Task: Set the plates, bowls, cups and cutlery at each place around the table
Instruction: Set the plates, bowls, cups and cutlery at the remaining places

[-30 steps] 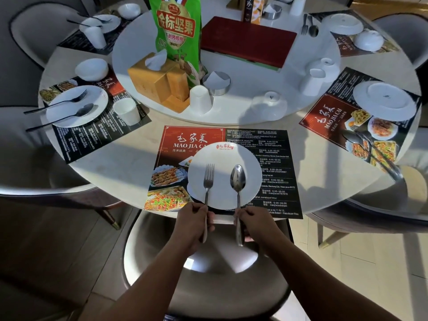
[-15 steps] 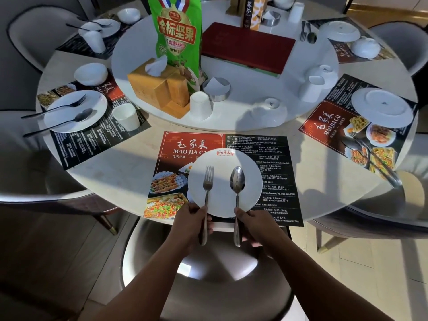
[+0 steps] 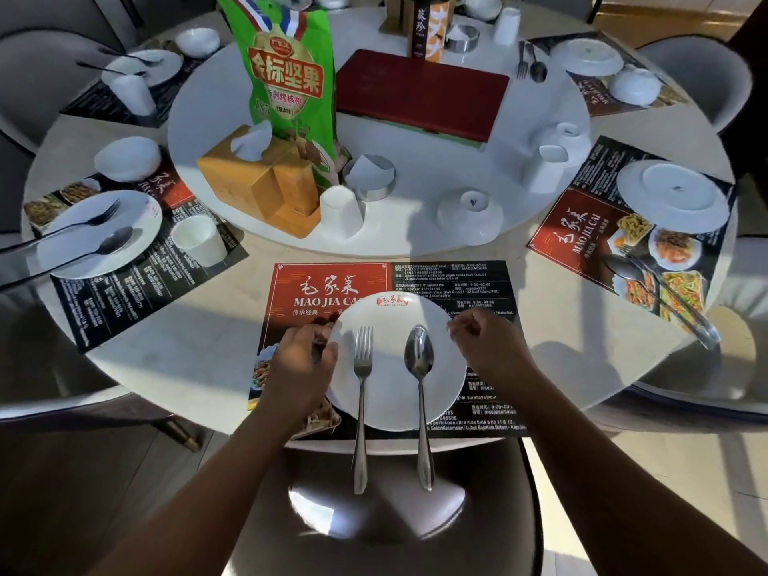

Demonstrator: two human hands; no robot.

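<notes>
Fork (image 3: pixel 363 355) and spoon (image 3: pixel 419 355) lie on the plate (image 3: pixel 390 313), handles overhanging the table edge. Left hand (image 3: pixel 301 363) and right hand (image 3: pixel 482 342) curl at its rim; whether they pinch it is unclear. Next, probably, cup (image 3: pixel 340 212) and bowl (image 3: pixel 469 216).

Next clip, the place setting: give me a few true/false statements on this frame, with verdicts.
1. The fork lies left of the spoon on the near plate. True.
2. The right hand grips the spoon. False: it is by the plate's rim, off the spoon.
3. The cup on the left placemat stands mouth up. True.
4. The near placemat holds a bowl. False: only plate, fork and spoon.
</notes>
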